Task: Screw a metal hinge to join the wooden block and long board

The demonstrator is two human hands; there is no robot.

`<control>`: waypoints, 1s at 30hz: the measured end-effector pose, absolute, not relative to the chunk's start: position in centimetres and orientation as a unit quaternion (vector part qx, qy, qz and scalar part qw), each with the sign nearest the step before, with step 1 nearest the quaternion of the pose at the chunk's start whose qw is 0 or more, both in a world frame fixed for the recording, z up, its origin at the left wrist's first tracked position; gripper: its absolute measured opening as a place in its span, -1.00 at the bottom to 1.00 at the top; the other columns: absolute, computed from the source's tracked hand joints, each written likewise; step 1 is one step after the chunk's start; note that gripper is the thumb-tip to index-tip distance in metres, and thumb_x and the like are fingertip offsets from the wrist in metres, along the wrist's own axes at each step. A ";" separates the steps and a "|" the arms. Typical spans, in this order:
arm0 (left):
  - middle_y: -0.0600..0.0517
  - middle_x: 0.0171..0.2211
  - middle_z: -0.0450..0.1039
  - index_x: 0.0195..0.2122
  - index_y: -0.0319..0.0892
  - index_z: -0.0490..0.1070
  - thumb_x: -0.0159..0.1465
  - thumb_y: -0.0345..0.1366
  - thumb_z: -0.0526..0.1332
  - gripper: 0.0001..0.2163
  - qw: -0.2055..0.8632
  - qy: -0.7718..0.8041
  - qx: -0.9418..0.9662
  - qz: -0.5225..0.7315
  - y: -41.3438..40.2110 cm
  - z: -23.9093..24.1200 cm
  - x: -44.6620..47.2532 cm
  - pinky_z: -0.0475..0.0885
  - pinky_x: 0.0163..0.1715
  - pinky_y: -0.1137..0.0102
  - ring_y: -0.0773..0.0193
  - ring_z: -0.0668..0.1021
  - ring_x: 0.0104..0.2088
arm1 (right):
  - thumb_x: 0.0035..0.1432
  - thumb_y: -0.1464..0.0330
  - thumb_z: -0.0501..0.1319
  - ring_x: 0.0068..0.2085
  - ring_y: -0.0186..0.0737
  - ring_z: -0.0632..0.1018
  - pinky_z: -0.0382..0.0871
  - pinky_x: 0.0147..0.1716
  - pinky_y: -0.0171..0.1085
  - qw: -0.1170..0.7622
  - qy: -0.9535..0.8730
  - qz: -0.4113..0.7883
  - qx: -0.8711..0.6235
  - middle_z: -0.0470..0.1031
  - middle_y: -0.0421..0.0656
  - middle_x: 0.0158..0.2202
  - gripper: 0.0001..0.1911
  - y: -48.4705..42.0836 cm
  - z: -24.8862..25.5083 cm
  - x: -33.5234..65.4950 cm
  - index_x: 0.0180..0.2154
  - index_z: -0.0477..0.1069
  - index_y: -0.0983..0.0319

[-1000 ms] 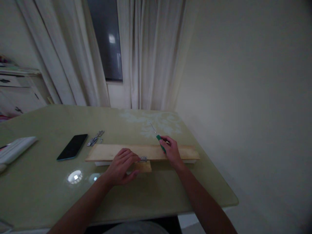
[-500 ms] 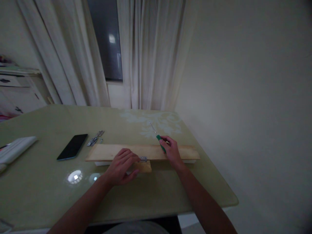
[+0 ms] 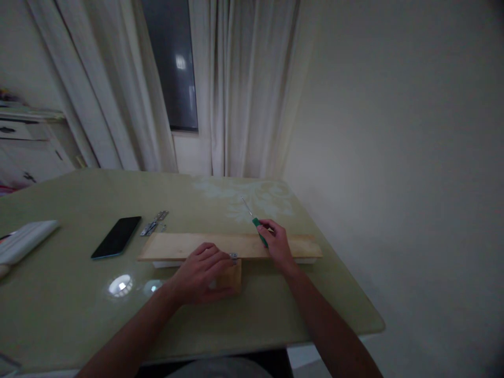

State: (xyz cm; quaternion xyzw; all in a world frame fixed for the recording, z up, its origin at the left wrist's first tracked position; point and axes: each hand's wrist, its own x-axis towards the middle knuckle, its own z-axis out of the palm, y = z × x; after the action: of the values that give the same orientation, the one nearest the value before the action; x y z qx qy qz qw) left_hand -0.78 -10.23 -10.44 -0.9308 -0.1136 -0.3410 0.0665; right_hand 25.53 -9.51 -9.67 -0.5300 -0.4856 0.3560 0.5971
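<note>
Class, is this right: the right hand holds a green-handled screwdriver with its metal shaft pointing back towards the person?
No: the metal shaft points the other way, towards the curtains, as the head view shows. The right hand does hold the green-handled screwdriver.

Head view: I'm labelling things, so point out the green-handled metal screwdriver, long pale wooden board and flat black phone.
Green-handled metal screwdriver (image 3: 257,223): head view, handle near the shaft.
Long pale wooden board (image 3: 239,244): head view, bare top face, mid-length.
Flat black phone (image 3: 117,238): head view, screen centre.

No readable text, label, brand, number or sign on any surface in the head view.
</note>
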 end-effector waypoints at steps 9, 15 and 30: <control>-0.09 0.25 0.52 0.28 -0.11 0.39 0.41 -0.19 0.28 -0.57 0.129 -0.079 -0.968 -0.201 -12.0 -10.8 -0.1 0.31 0.26 0.09 0.04 0.55 0.15 | 0.03 0.03 0.37 -0.47 -0.34 0.37 0.19 -0.61 -0.37 0.595 -0.485 0.355 -0.533 0.43 -0.20 -0.38 -0.53 -9.7 -9.5 25.4 -0.16 0.61 0.25; -0.07 0.00 0.67 0.18 -0.10 0.45 0.39 -0.45 0.18 -0.65 0.112 -0.072 -0.942 -0.308 -12.1 -9.5 -0.6 0.49 0.04 0.19 0.15 0.65 -0.11 | 0.03 0.04 0.38 -0.45 -0.33 0.39 0.19 -0.61 -0.38 0.599 -0.480 0.358 -0.533 0.46 -0.18 -0.34 -0.55 -9.5 -9.8 25.4 -0.17 0.61 0.23; -0.08 -0.21 0.65 0.16 -0.17 0.45 0.49 -0.09 0.12 -0.65 -0.155 -0.364 -0.863 -0.313 -6.6 -8.0 -0.6 0.54 -0.17 0.23 0.08 0.68 -0.20 | 0.04 0.03 0.38 -0.47 -0.32 0.37 0.19 -0.62 -0.36 0.601 -0.485 0.362 -0.522 0.44 -0.20 -0.37 -0.55 -9.6 -9.9 25.3 -0.16 0.62 0.23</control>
State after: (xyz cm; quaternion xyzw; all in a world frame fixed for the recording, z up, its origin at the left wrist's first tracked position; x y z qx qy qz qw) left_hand -0.60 -6.55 -7.99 -0.8635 -0.3641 -0.3129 -0.1547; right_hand 25.30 -9.61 -9.89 -0.5216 -0.4850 0.3618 0.6015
